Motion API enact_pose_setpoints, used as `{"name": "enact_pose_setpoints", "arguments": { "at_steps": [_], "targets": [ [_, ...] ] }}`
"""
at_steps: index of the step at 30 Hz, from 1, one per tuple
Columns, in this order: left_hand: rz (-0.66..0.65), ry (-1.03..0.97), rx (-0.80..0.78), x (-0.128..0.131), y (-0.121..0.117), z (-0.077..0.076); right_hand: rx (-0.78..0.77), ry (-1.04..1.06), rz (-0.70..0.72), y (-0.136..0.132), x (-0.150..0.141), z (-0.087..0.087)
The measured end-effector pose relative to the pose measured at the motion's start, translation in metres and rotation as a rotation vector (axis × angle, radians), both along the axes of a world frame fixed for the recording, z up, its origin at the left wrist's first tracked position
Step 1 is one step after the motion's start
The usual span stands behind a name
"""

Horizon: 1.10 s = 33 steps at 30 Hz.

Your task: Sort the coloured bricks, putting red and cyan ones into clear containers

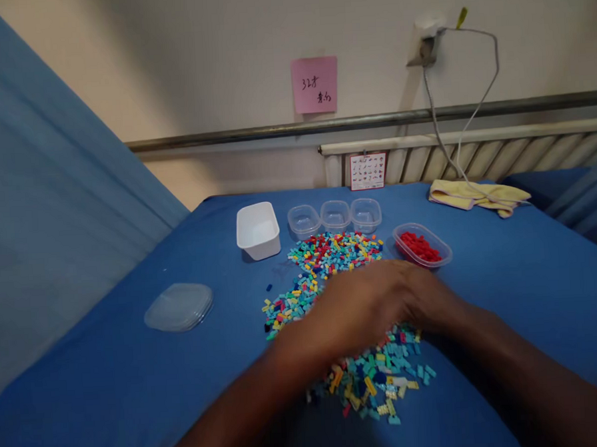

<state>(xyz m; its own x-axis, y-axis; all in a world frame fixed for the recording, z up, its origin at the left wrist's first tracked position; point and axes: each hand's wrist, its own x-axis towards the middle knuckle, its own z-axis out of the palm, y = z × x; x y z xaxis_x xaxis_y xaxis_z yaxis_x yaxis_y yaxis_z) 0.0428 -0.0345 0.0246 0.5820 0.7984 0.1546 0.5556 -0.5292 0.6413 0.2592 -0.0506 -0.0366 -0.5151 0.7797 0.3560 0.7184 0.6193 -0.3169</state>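
Your left hand point(357, 307) and right hand point(412, 291) meet over the middle of the pile of small coloured bricks point(381, 372), blurred and overlapping — you cannot tell from this view how wide the fingers of either hand are, or whether they hold a brick. The bricks spread out from under both hands, toward the far containers and back toward you. Beyond the pile stand three clear tubs point(335, 216) in a row, with the white bin point(257, 231) just left of them. The clear container of red bricks point(422, 245) sits past your right hand, near the pile's far right side; a yellow cloth point(477, 196) lies farther back, with a cable point(495, 60) trailing down onto it from the wall socket point(425, 47). Stacked clear lids point(179, 307) rest well to the left. The blue surface point(112, 393) is bare between the lids and the pile, and again to the right below the cloth. Its far edge runs along the wall point(250, 59) and radiator point(524, 146) — a blue curtain point(51, 183) hangs along the left side.
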Motion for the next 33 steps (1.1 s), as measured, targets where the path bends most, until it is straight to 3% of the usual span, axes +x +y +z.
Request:
{"name": "enact_pose_setpoints", "arguments": {
  "at_steps": [1,4,8,15,33],
  "targets": [
    [0.029,0.005,0.000,-0.011,0.015,0.003,0.017,0.015,-0.008,0.000,-0.001,0.002],
    [0.353,0.002,0.112,-0.049,0.058,0.000,0.084,0.060,-0.021,-0.001,-0.007,0.004],
    [0.423,0.236,0.217,-0.087,0.086,-0.016,0.041,0.050,0.036,-0.001,-0.015,-0.001],
    [0.386,0.417,0.145,-0.104,0.087,-0.017,0.008,0.104,0.102,-0.003,-0.013,-0.002],
    [0.273,0.447,0.028,-0.104,0.082,-0.018,0.059,0.081,0.143,-0.003,-0.011,-0.005]
  ]
}}
